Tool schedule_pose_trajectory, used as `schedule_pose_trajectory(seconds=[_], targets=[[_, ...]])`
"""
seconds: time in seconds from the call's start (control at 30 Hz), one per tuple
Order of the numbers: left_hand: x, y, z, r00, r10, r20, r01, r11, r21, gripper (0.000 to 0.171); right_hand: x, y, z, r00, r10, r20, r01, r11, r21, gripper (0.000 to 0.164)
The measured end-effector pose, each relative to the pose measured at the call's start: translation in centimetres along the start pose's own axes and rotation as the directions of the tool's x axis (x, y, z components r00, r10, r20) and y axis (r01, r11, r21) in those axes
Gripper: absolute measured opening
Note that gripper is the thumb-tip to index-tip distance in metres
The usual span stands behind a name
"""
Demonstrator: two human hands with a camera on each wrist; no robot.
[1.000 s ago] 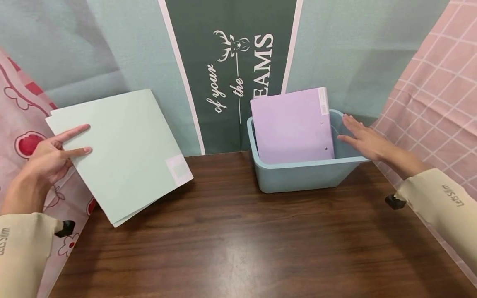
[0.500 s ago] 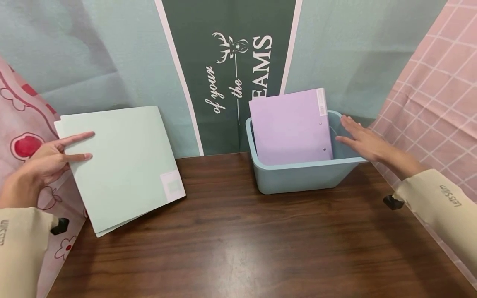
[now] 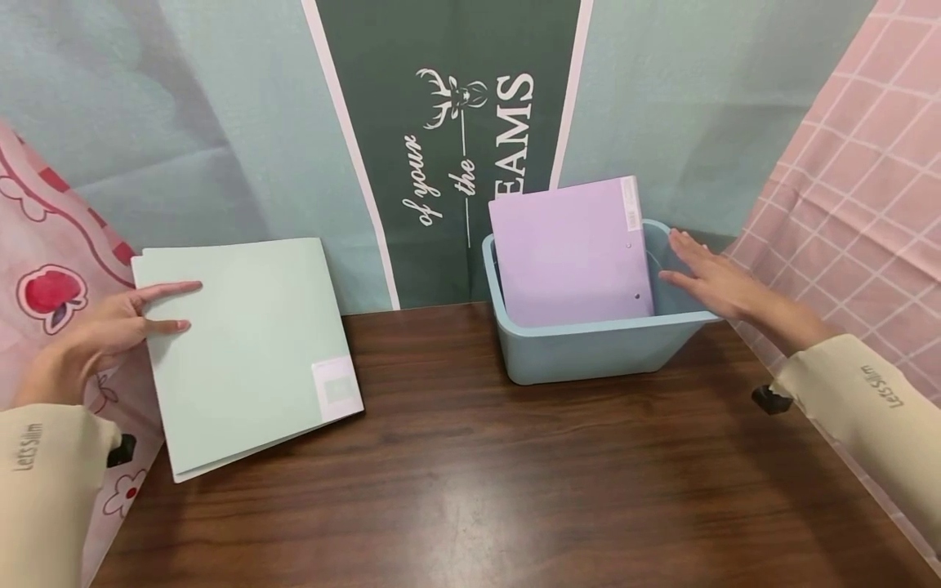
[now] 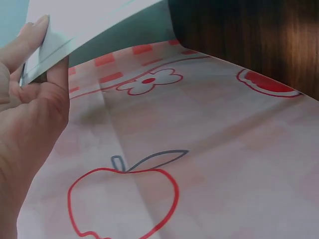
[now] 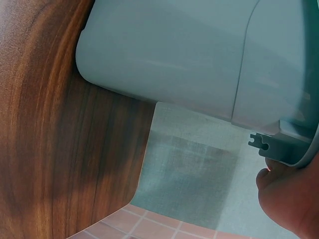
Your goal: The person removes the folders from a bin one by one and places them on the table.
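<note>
My left hand point(image 3: 103, 335) pinches a pale mint-green folder point(image 3: 243, 343) by its left edge, with two digits flat on the front and the others behind. The folder leans back, its lower edge low over the table, a whitish label at its lower right corner. In the left wrist view the folder point(image 4: 84, 22) sits between the thumb and the fingers. My right hand point(image 3: 716, 278) rests on the right end of a blue plastic bin point(image 3: 588, 355), fingers extended over the rim. A purple folder point(image 3: 569, 257) stands upright in the bin, rising above it.
The brown wooden table point(image 3: 456, 474) ends at a hanging cloth point(image 3: 448, 245) with a deer print and lettering. Pink fabric with fruit and flowers point(image 3: 51, 294) lines the left side, and pink checked fabric point(image 3: 867, 163) the right.
My left hand and the mint-green folder have come down, and the folder has turned more upright. The right hand, bin and purple folder keep their places.
</note>
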State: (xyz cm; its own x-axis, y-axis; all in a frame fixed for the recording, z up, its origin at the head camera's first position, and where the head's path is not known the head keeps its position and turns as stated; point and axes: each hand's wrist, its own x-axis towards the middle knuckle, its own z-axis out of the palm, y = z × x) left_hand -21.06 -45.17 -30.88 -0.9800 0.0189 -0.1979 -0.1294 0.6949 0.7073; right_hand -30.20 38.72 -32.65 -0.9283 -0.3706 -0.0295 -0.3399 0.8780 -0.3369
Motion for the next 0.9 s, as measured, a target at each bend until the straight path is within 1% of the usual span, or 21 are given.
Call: schedule_pose_trajectory(seconds=[0.1, 0.17, 0.27, 0.3, 0.4, 0.5, 0.57, 0.67, 0.77, 0.9], targets=[[0.1, -0.2, 0.4, 1.0, 0.016, 0.012, -0.016, 0.998, 0.066, 0.074, 0.0, 0.1, 0.2, 1.0, -0.001, -0.003, 0.001, 1.0, -0.008, 0.082], [0.2, -0.4, 0.7, 0.999, 0.029, 0.017, -0.031, 0.991, 0.128, 0.075, -0.1, 0.2, 0.2, 1.0, -0.002, -0.009, 0.002, 1.0, -0.011, 0.082], [0.3, -0.8, 1.2, 0.999, 0.047, 0.025, -0.051, 0.979, 0.196, 0.074, -0.1, 0.3, 0.4, 1.0, -0.005, -0.018, 0.005, 1.0, -0.011, 0.082], [0.3, -0.9, 1.4, 0.999, 0.048, 0.019, -0.051, 0.978, 0.205, 0.074, -0.2, 0.3, 0.4, 1.0, -0.009, -0.022, 0.009, 1.0, -0.01, 0.082], [0.4, -1.6, 2.0, 0.997, 0.053, 0.047, -0.061, 0.98, 0.19, 0.074, -0.2, 0.3, 0.5, 0.999, -0.015, -0.03, 0.015, 1.0, -0.006, 0.082], [1.0, -2.3, 2.1, 0.995, 0.04, 0.093, -0.054, 0.987, 0.152, 0.074, -0.4, -0.1, 0.7, 0.999, -0.009, -0.038, 0.009, 1.0, 0.0, 0.082], [1.6, -2.8, 2.2, 0.99, 0.046, 0.132, -0.065, 0.987, 0.146, 0.073, -0.6, -0.5, 0.8, 0.999, -0.001, -0.043, 0.001, 1.0, 0.0, 0.082], [2.4, -3.2, 2.2, 0.985, 0.048, 0.167, -0.075, 0.984, 0.162, 0.072, -0.9, -0.9, 0.9, 0.999, 0.014, -0.049, -0.014, 1.0, 0.001, 0.083], [3.1, -3.7, 2.3, 0.982, 0.063, 0.177, -0.095, 0.979, 0.182, 0.071, -1.2, -1.3, 1.1, 0.998, 0.036, -0.048, -0.036, 0.999, 0.005, 0.083], [3.8, -4.1, 2.3, 0.982, 0.039, 0.184, -0.073, 0.98, 0.185, 0.072, -1.6, -1.7, 1.3, 0.998, 0.048, -0.045, -0.048, 0.999, 0.013, 0.082]])
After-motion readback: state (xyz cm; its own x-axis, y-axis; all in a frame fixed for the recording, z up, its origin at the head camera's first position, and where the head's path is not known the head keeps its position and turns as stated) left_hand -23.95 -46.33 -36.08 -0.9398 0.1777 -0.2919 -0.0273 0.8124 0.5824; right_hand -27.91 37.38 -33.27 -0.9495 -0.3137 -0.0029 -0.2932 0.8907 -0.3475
